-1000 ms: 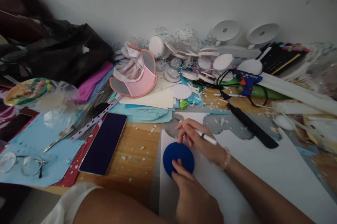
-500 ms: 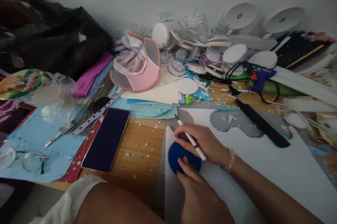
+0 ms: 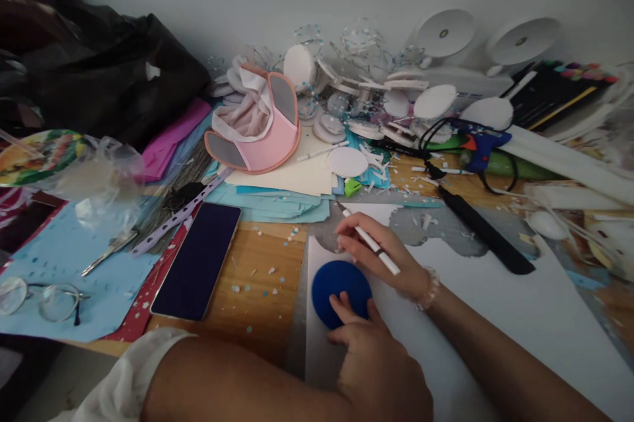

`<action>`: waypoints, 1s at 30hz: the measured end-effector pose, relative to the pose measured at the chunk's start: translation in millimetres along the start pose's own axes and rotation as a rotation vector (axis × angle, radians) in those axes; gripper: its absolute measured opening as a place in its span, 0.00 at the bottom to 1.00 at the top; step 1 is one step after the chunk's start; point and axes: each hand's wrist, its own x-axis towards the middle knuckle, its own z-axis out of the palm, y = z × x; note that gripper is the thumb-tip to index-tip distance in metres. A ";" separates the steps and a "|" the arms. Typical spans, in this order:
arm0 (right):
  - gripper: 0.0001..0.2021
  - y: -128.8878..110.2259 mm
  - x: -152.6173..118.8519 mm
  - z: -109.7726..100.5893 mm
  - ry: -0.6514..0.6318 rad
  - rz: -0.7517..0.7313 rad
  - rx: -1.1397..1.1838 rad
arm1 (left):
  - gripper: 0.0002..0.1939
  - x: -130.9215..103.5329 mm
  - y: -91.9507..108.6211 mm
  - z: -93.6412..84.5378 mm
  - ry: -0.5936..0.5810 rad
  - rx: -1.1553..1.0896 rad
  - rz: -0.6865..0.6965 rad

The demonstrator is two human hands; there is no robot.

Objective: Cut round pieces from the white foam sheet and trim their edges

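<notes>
Cluttered desk (image 3: pixel 267 263), left hand (image 3: pixel 376 362) pressing blue disc (image 3: pixel 341 283), right hand (image 3: pixel 381 253) gripping pen (image 3: pixel 371 244) just beyond

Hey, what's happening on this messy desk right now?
A person is working at a cluttered craft table. Their left hand presses its fingers on a blue disc lying on a white sheet. Their right hand holds a white pen just above the disc's upper edge, on the sheet. A dark phone, glasses, a pink visor cap and a blue glue gun lie around them.
</notes>
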 end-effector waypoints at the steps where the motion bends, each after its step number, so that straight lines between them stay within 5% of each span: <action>1: 0.11 0.8 0.1 0.1 -0.013 0.004 0.055 | 0.22 0.1 -0.7 -0.8 0.007 0.003 0.006; 5: 0.15 1.1 1.6 -2.5 0.124 0.049 0.339 | 0.21 -0.1 -3.1 -7.7 0.013 0.015 0.033; 8: 0.15 -5.8 4.8 -7.8 0.186 0.115 0.314 | 0.20 1.8 -3.4 -12.4 -0.009 0.026 0.036; 13: 0.19 -17.8 20.7 -1.3 0.080 0.202 0.206 | 0.19 9.9 0.1 -24.5 -0.070 0.048 -0.005; 20: 0.22 -18.0 42.7 26.3 -0.113 0.270 0.147 | 0.19 18.3 1.8 -57.3 -0.303 0.163 -0.074; 30: 0.17 -18.6 51.9 30.3 -0.230 0.231 -0.166 | 0.21 24.9 -1.2 -60.3 -0.374 0.061 -0.077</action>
